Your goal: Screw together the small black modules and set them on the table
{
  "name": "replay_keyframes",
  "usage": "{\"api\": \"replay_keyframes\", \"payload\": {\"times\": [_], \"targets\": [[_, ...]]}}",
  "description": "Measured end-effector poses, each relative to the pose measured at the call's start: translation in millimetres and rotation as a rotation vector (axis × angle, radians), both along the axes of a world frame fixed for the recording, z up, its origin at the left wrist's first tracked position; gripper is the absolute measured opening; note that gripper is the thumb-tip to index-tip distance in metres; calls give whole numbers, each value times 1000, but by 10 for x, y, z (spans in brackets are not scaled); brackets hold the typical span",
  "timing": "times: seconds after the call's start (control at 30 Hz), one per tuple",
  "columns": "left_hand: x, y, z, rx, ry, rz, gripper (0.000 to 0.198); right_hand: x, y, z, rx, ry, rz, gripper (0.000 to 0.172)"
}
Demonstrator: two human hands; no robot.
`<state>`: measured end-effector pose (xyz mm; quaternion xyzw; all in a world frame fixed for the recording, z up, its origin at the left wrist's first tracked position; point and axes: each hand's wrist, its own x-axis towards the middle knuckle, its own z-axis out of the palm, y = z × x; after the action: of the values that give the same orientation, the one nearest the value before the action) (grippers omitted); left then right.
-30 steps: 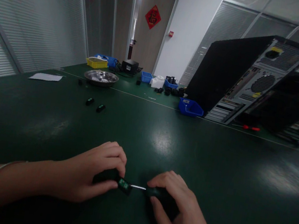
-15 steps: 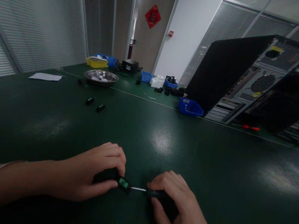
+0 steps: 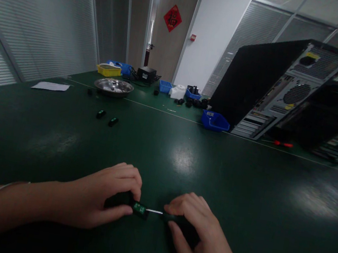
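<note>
My left hand (image 3: 113,196) pinches a small black block with a green circuit board (image 3: 139,209) on its top, low over the green table. From the right, my right hand (image 3: 194,229) grips a screwdriver (image 3: 170,217) by its dark handle. The thin metal shaft reaches left to the block's right end; whether the tip sits in a screw or a slot is too small to tell. Most of the handle is hidden under my right fingers. Two similar black blocks with green boards, one (image 3: 101,114) beside the other (image 3: 113,122), lie farther off on the left.
A steel bowl (image 3: 113,88) and a white paper (image 3: 51,86) lie back left. Behind are a yellow tray (image 3: 108,71), a black box (image 3: 147,74) and a white housing (image 3: 178,91). A blue bin (image 3: 215,121) stands by a large computer tower (image 3: 260,77), near a red-handled tool (image 3: 283,144).
The screwdriver and my right hand have shifted very slightly left. The board's face shows at a slightly different angle. Both grips stay the same.
</note>
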<state>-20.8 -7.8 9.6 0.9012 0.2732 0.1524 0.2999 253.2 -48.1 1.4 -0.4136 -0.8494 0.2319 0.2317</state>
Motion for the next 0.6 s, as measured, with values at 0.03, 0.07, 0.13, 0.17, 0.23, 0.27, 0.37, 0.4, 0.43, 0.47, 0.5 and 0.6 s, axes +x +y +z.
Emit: {"api": "replay_keyframes", "payload": {"times": [0.03, 0.07, 0.13, 0.17, 0.23, 0.27, 0.37, 0.4, 0.43, 0.47, 0.5, 0.6], "targets": [[0, -1, 0, -1, 0, 0, 18, 1, -2, -3, 4, 1, -1, 21], [1, -2, -1, -2, -1, 0, 18, 1, -4, -7, 8, 4, -2, 21], [3, -4, -5, -1, -6, -5, 17, -3, -6, -16, 14, 12, 7, 22], [4, -5, -8, 3, -11, -5, 17, -7, -6, -21, 14, 16, 15, 22], [7, -2, -16, 12, -22, -8, 16, -15, -3, -28, 15, 22, 29, 23], [8, 1, -20, 16, -25, -7, 15, -19, -1, -29, 14, 26, 34, 24], [12, 7, -24, 18, -31, -8, 16, -21, 1, -24, 4, 101, 71, 24], [13, 7, -24, 16, -34, -9, 17, -16, 0, -23, 5, 151, 77, 25], [13, 6, -24, 14, -37, -8, 17, -10, -1, -23, 13, 205, 73, 26], [13, 5, -25, 10, -38, -8, 18, -3, -1, -26, 27, 252, 60, 28], [12, 3, -25, 8, -38, -7, 18, 6, 0, -31, 45, 287, 37, 29], [5, -4, -30, 3, -35, -11, 19, 26, 12, -53, 65, 306, -20, 28]]}}
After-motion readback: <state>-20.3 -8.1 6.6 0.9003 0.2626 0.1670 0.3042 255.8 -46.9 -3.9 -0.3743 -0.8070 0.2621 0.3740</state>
